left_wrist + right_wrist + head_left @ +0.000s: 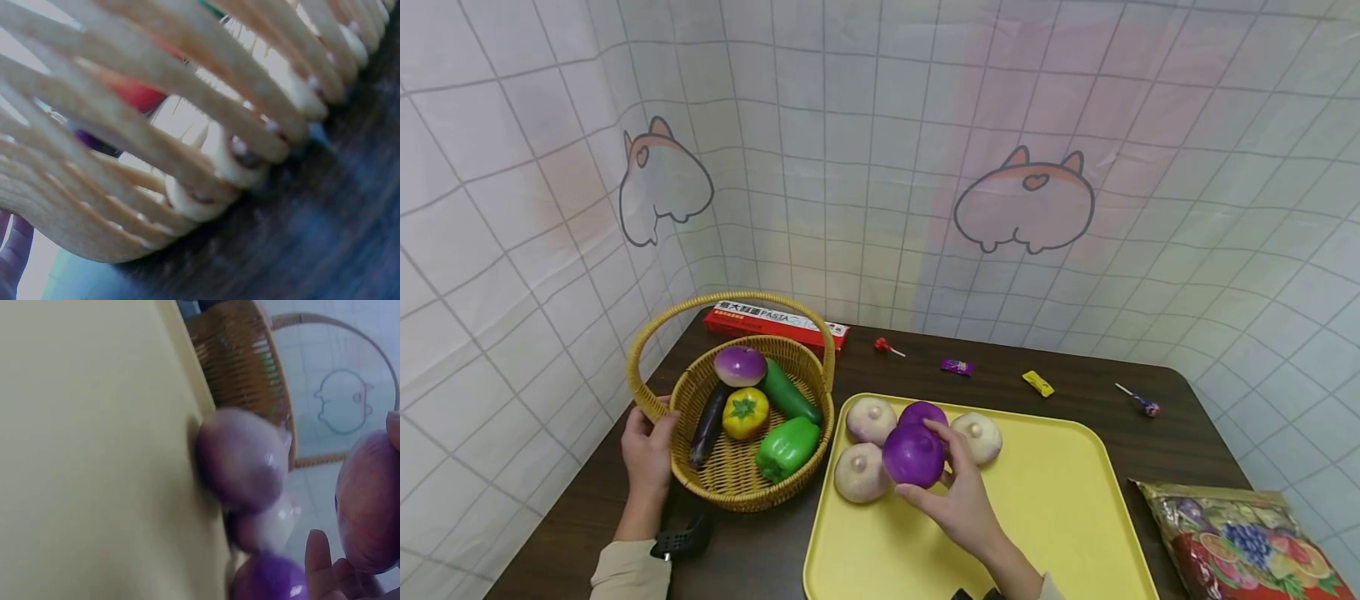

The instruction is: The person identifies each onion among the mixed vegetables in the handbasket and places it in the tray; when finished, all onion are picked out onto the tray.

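While gripping purple onion [913, 454] in right hand [958, 500], just above yellow tray [1060, 500], beside pale onions [871, 420]. Left hand [647, 450] curled on wicker basket [730, 487] rim, steadying. Step in hand, by judgement: lifting onion off tray. Next move likely calls for carrying leftward over rim, clearing handle [730, 300], lowering among green pepper [786, 446] and other vegetables.

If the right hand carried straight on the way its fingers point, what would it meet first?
The right hand grips a purple onion and points toward the tray's far left. Likely first: the other onions just beyond, though depth is unclear.
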A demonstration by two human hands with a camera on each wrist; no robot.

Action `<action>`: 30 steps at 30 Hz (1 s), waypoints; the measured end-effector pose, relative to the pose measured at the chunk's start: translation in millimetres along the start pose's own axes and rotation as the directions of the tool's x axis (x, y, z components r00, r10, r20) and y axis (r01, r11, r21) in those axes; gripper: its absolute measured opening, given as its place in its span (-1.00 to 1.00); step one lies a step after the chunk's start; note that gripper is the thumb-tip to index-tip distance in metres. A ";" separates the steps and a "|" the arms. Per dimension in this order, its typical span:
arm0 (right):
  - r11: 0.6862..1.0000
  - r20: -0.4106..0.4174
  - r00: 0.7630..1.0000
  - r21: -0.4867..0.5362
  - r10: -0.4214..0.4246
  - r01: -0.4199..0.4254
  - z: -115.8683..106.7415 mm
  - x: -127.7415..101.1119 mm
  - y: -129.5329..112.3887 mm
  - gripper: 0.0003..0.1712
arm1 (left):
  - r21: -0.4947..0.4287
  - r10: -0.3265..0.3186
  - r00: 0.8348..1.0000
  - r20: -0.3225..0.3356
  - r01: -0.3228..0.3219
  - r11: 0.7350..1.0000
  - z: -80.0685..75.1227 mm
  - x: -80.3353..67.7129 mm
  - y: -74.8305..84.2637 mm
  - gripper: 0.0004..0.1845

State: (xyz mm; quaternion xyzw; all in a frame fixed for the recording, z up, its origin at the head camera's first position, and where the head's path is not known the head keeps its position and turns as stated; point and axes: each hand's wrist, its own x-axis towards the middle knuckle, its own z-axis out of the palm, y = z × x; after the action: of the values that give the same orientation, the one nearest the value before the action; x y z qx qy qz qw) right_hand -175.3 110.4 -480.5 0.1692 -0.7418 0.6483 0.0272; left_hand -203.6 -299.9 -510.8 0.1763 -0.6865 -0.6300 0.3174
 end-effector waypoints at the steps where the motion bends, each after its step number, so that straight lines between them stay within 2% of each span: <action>1: 1.000 -0.006 1.000 -0.009 0.006 -0.006 -2.9 -1.3 2.2 -0.02 | -0.013 -0.003 1.000 0.001 0.003 1.000 0.2 -0.1 0.2 -0.69; 9: 0.993 -0.060 0.997 -0.108 0.040 -0.047 -26.2 -12.7 15.6 -0.02 | -0.015 -0.002 1.000 0.007 0.002 1.000 1.2 -1.1 0.7 -0.69; 13: 0.991 -0.065 0.996 -0.120 0.053 -0.061 -33.1 -16.5 20.8 -0.02 | -0.046 0.007 1.000 -0.002 -0.007 0.999 1.2 -0.2 0.4 -0.70; 21: 0.988 -0.009 0.998 -0.138 0.063 -0.064 -34.9 -20.9 28.5 -0.02 | -0.051 -0.012 1.000 0.009 0.012 0.999 0.7 -1.2 0.6 -0.71; 30: 0.991 0.030 0.997 -0.119 0.071 -0.067 -33.7 -22.9 35.1 -0.07 | -0.092 0.012 1.000 -0.009 -0.012 0.996 2.0 0.4 -0.8 -0.74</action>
State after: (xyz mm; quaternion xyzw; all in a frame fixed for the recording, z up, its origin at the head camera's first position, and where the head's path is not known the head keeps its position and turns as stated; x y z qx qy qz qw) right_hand -169.9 151.6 -514.6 0.1525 -0.7845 0.6011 0.0021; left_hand -205.4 -298.7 -511.5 0.1600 -0.6565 -0.6582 0.3318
